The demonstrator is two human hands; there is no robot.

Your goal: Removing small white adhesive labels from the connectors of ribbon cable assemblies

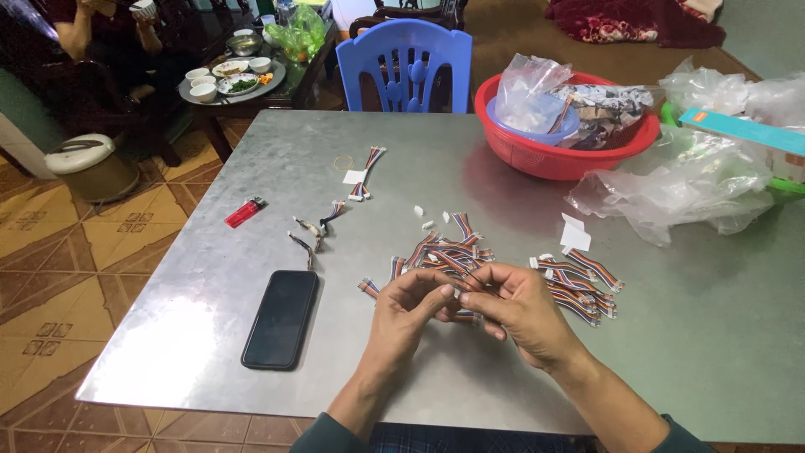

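— Pinching what, exactly?
— Both the left hand (pixel 408 304) and right hand (pixel 518 304) meet at mid-frame, fingertips pressed on one striped ribbon cable (pixel 464 283), held just above the cable pile (pixel 579 285) so spares stay in reach.
— And the phone (pixel 281 318)?
— Lower left on the table (pixel 251 176), apart; lighter (pixel 244 212) above it, red basket (pixel 560 155) upper right.

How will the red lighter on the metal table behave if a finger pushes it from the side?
The red lighter lies flat on the smooth, shiny metal table, so it would probably slide easily. It looks small and rigid, so likely light and unbending. Its body seems flattish rather than round, so rolling is unlikely. It lies apart from the black phone, so nothing would block it at first.
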